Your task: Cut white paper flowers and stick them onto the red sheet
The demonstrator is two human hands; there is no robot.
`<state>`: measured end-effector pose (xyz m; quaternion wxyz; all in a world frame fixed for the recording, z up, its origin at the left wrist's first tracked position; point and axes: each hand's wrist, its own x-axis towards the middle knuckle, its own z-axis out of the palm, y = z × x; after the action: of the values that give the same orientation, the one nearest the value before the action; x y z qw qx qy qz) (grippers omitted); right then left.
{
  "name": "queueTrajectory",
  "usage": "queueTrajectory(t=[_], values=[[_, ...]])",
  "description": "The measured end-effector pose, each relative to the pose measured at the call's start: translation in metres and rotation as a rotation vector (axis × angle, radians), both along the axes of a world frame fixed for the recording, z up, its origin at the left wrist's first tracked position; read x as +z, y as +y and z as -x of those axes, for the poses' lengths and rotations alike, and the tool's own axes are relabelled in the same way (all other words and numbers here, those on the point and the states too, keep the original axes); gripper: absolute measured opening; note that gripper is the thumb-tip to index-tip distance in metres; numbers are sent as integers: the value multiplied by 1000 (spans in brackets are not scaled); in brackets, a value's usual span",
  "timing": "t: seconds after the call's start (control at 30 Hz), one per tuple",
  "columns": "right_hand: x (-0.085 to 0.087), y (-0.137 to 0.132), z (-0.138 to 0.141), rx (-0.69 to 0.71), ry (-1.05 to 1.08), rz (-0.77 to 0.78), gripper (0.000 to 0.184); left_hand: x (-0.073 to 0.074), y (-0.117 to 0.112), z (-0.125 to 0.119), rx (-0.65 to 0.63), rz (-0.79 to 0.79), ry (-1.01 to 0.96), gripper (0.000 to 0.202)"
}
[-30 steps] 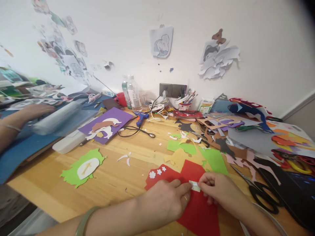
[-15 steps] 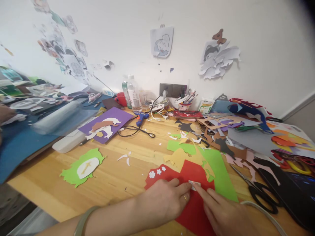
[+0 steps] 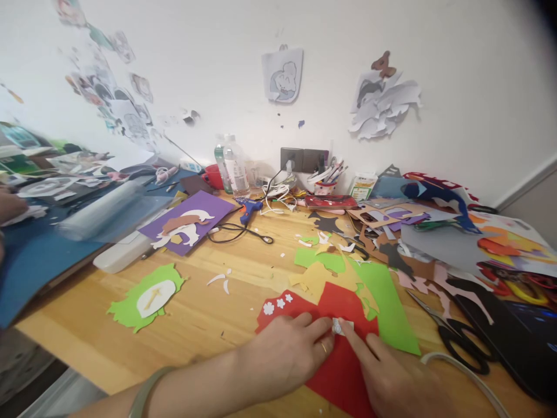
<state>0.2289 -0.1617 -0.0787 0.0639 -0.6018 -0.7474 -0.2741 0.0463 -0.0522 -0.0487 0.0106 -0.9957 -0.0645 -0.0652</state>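
Observation:
A red foam sheet (image 3: 342,371) lies under both hands, with several white flower cut-outs (image 3: 268,308) at its upper left. On it is a small pale paper piece (image 3: 347,328) with a printed drawing. Curled over the sheet, my left hand (image 3: 289,351) has its finger and thumb closed at the paper's left edge; its thumb is mostly hidden. The outstretched index finger of my right hand (image 3: 391,371) presses on the paper's middle, the other fingers lying on the red sheet. Yellow foam scraps (image 3: 315,278) and a light green sheet (image 3: 391,307) sit just beyond.
Black-handled scissors (image 3: 463,342) lie right of my right hand, beside a dark device (image 3: 513,348). A green cut-out (image 3: 126,299) with a white oval is at left. Behind are a purple sheet (image 3: 209,200), a blue glue gun (image 3: 249,209) and plastic bottles (image 3: 236,171). Another person's hand (image 3: 11,206) shows far left.
My left fingertips have drawn slightly left, so more of the small paper shows. My right index finger still presses on it. The view has shifted slightly.

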Motion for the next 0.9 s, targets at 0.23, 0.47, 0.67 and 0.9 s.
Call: queueTrajectory(t=[0.23,0.47,0.67,0.9], values=[[-2,4,4,-26,22,0,46,0,-1,0,6,-5,3,27],[-6,5,3,-43,38,8,50,-1,-2,0,15,-21,3,28],[-7,2,0,-3,54,110,56,2,-3,2,24,1,0,29],[-14,1,-2,29,120,142,53,4,-3,2,41,23,-2,30]])
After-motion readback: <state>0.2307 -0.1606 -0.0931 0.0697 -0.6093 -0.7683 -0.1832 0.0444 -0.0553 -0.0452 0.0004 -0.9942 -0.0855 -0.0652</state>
